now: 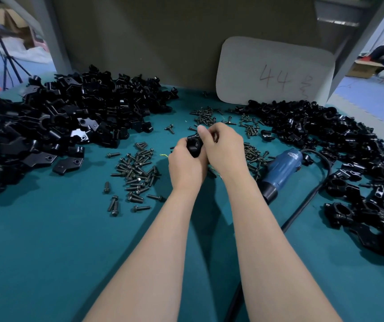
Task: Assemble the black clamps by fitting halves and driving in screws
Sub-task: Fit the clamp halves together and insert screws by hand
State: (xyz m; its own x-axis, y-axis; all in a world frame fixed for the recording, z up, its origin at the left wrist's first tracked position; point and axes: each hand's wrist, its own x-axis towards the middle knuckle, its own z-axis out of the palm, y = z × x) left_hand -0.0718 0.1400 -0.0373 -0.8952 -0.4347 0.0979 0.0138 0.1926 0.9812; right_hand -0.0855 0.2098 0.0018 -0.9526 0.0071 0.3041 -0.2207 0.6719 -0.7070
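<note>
A black clamp (194,145) is held above the middle of the teal table, gripped from both sides. My left hand (185,166) wraps around its lower left part. My right hand (223,148) closes on its right side, thumb up over the top edge. Most of the clamp is hidden by my fingers; I cannot tell whether a screw is in it. Dark screws (137,173) lie scattered left of my hands, with more screws (205,117) behind them. A blue electric screwdriver (281,170) lies just right of my right wrist.
A big heap of black clamp halves (65,122) fills the left of the table. A second pile of black clamp parts (339,145) runs down the right side. The screwdriver's black cable (302,210) loops toward me. A white card marked 44 (274,70) leans on the back wall.
</note>
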